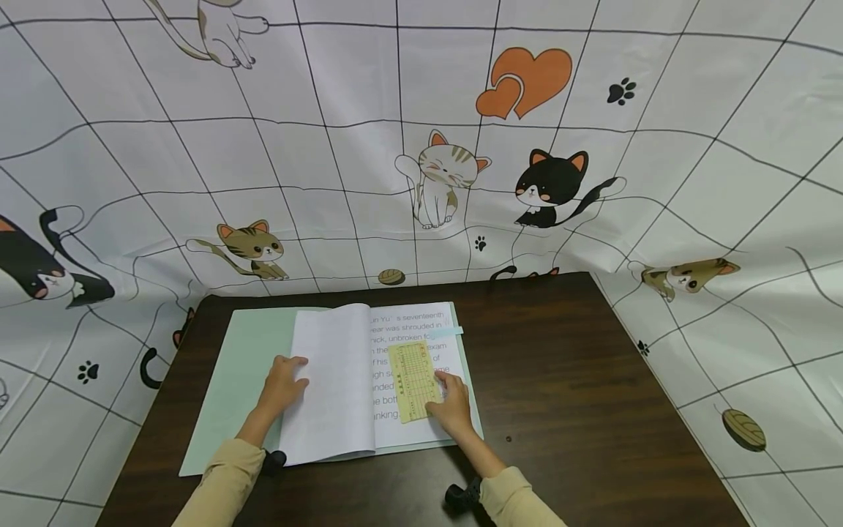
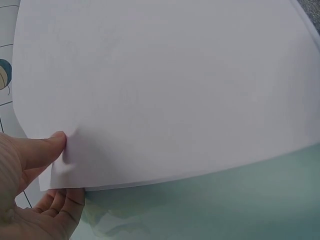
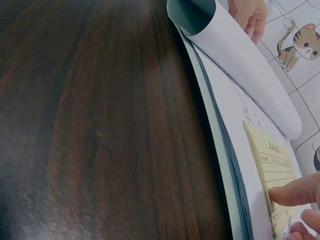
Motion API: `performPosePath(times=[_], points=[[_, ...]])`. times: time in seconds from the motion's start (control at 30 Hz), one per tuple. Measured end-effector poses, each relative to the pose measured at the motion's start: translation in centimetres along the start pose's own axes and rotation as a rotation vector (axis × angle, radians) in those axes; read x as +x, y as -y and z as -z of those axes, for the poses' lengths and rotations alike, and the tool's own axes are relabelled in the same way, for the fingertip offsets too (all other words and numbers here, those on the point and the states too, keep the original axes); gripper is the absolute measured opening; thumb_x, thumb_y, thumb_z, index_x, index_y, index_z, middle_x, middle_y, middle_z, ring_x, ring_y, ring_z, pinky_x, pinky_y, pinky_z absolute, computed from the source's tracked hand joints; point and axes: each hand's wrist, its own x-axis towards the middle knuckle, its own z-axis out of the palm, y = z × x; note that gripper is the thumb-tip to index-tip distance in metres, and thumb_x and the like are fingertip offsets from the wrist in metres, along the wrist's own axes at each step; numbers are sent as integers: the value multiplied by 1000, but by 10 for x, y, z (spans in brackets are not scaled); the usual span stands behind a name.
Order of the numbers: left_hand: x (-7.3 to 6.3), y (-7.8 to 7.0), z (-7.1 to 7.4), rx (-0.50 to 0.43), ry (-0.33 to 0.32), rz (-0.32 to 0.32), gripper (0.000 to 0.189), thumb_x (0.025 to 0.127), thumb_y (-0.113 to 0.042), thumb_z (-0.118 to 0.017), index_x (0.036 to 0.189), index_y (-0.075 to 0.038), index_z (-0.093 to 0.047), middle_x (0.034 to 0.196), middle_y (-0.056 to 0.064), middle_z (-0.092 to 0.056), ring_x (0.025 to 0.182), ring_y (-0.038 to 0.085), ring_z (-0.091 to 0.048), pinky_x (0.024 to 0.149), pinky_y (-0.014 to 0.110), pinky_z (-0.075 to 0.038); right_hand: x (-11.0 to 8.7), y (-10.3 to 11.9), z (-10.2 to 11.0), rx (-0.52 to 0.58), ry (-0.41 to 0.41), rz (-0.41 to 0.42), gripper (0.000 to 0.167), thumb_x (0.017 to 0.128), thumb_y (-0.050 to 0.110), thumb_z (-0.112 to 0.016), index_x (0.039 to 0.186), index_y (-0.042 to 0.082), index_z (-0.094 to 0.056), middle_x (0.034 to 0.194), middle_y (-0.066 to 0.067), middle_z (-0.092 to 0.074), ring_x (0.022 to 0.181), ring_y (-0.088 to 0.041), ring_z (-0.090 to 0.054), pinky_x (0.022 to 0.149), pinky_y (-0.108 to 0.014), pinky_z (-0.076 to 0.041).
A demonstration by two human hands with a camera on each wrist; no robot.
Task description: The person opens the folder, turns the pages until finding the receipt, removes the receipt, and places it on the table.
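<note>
A book with a pale green cover [image 1: 253, 351] lies spread on the dark table. Its turned white page [image 1: 329, 388] curves up at the spine, over the left side. My left hand [image 1: 283, 382] pinches the outer edge of this page; in the left wrist view the thumb [image 2: 50, 147] lies on top and the other fingers underneath. On the printed right page [image 1: 421, 433] rests a yellow card [image 1: 413, 380] with a printed grid. My right hand [image 1: 454, 406] grips the card at its lower right edge, thumb [image 3: 290, 192] on the near edge in the right wrist view.
A light blue tab [image 1: 446, 332] sticks out from the right page's edge. The brown wooden table [image 1: 560, 380] extends to the right of the book. A white cloth with cats and grid lines [image 1: 356, 161] hangs behind and at both sides.
</note>
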Motion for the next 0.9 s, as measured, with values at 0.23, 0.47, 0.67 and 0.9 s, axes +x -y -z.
performPosePath(times=[0.23,0.47,0.67,0.9], points=[[-1,2,2,0,-14,-14,39,82,5,-64,120,15,-58,113,38,-48,102,51,-57,84,56,-51,15,2,0,75,23,20,58,68,2,-67,125,-4,-57,116,-19,-62,102,-28,-53,88,-37,-43],[0,7,0,-12,-26,-22,39,81,4,-65,118,14,-59,112,37,-49,102,50,-57,85,57,-50,44,4,2,169,91,1,54,80,4,-69,131,0,-54,126,-19,-61,105,-28,-53,87,-35,-44],[1,10,-3,-12,-38,-27,38,81,5,-65,117,15,-60,110,36,-50,99,48,-58,83,56,-51,64,5,1,165,135,5,53,84,6,-68,134,3,-52,132,-16,-59,108,-29,-54,87,-36,-47],[0,8,-5,-27,-55,-44,37,80,6,-65,116,15,-60,109,36,-50,99,47,-58,84,56,-50,83,5,2,202,169,-32,49,89,10,-66,136,7,-53,135,-14,-58,102,-25,-56,70,-24,-44]])
